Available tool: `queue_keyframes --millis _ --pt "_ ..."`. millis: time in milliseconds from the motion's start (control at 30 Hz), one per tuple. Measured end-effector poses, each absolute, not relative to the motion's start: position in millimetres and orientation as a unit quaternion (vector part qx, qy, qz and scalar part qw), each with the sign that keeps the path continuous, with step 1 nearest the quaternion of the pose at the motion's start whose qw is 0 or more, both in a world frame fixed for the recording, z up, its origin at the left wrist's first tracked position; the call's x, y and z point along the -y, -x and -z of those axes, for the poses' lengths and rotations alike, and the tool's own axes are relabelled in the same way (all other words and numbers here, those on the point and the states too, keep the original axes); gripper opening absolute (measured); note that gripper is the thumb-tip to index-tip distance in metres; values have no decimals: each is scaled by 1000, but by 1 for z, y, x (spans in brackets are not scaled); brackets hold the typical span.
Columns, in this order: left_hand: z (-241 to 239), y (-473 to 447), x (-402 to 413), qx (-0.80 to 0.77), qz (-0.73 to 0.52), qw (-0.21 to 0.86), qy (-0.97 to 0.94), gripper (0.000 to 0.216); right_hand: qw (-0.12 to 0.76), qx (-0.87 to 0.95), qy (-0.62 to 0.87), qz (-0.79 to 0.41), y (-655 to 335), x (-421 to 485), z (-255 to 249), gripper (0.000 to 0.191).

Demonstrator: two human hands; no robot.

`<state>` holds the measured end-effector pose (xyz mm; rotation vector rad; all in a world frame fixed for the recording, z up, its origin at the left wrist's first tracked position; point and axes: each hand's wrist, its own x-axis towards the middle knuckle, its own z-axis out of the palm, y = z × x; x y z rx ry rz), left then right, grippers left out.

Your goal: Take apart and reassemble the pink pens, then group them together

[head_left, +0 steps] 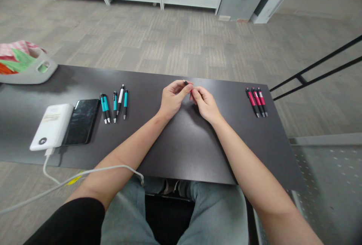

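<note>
Near the far edge of the dark table, my left hand (174, 96) and my right hand (204, 101) meet around a small red-and-black pen (186, 82). Its black end pokes up above my left fingers, and a bit of red shows between the hands. Both hands are closed on it, thumbs and fingertips pinching; most of the pen is hidden. To the right lie several red pens with black grips (256, 102), side by side. On the left are several teal pens (115, 106) and a white pen (120, 99) with a black grip.
A white power bank (52, 126) with a white cable (93, 170) lies at the left beside a black phone (82, 121). The cable crosses over my left forearm. A white basket (46, 72) with coloured cloth stands at the far left of the table (175, 150). Black rails (319, 73) run beyond the right edge.
</note>
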<state>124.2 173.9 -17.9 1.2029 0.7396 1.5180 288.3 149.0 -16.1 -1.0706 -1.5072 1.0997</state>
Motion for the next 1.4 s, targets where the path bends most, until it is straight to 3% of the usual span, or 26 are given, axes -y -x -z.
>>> queue_keyframes --millis 567,800,1400 --pt "19 -121 -176 -350 -611 518 -485 53 456 641 462 -410 -290 -149 17 61" --pt "20 -122 -175 -342 -609 513 -499 63 478 633 453 -407 -289 -150 21 60" --pt "22 -125 -175 -337 -623 522 -475 65 475 646 449 -396 -291 -147 17 53"
